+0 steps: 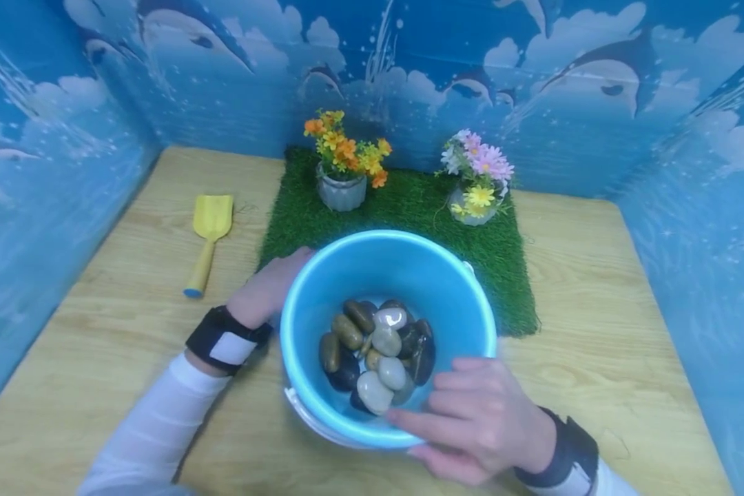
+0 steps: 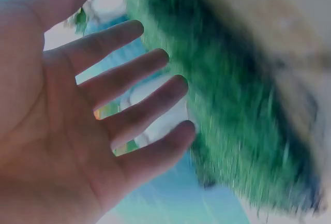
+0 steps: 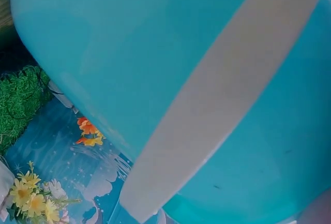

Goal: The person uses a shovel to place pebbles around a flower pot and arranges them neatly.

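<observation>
A light blue bucket (image 1: 387, 238) with a white handle (image 1: 313, 417) stands in front of me, partly over the artificial grass mat. Several smooth stones (image 1: 374, 391), grey, brown and black, lie wet-looking in its bottom. My right hand (image 1: 480, 417) grips the bucket's near right rim, fingers over the edge and thumb outside. In the right wrist view the blue bucket wall (image 3: 119, 53) and its pale handle (image 3: 222, 100) fill most of the picture. At the bucket's left side is my left hand (image 1: 271, 286), its fingertips hidden behind the bucket. The left wrist view shows its fingers (image 2: 147, 105) straight and spread.
A yellow toy shovel (image 1: 213, 219) lies left on the wooden table (image 1: 601, 303). On the green mat (image 1: 502, 269), behind the bucket, stand a pot of orange flowers (image 1: 342, 191) and one of pink and yellow flowers (image 1: 480, 172). Dolphin-print walls (image 1: 409, 103) enclose the table.
</observation>
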`<control>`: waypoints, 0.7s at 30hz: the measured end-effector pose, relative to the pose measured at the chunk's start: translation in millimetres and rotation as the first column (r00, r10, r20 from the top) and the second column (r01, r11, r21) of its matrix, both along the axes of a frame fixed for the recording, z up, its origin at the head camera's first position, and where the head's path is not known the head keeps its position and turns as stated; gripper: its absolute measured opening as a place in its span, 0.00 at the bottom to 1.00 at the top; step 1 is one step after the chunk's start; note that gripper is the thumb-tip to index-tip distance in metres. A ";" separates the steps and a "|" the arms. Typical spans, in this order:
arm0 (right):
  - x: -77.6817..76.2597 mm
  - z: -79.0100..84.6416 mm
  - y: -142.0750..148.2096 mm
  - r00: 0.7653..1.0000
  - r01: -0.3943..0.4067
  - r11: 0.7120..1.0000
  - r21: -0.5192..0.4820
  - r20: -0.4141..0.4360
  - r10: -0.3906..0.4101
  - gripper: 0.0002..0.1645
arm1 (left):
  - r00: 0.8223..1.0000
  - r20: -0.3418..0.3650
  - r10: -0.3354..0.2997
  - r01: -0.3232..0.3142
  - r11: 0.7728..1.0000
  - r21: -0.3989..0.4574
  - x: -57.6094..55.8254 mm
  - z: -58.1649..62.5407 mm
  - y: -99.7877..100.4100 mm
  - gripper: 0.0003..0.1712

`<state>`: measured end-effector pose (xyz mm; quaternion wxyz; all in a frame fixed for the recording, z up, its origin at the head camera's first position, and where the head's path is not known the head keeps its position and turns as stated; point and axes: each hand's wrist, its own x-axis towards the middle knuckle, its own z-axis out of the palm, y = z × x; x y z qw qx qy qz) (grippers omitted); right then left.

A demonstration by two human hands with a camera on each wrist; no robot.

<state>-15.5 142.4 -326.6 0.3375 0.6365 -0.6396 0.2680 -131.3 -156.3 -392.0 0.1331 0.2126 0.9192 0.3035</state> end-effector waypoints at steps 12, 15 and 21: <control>2.2 0.6 2.4 1.000 -0.002 1.000 0.006 0.002 0.002 0.18 | 0.980 -0.161 0.114 -0.176 0.870 -0.460 -70.3 39.2 -64.7 0.40; 1.8 0.9 3.2 1.000 -0.001 1.000 0.011 0.006 0.001 0.18 | 0.975 -0.100 0.197 -0.221 0.858 -0.464 -85.3 40.0 -83.8 0.47; 0.8 0.6 4.5 1.000 0.005 1.000 0.020 0.012 -0.005 0.18 | 0.948 -0.008 0.319 -0.292 0.854 -0.431 -95.4 27.9 -103.2 0.54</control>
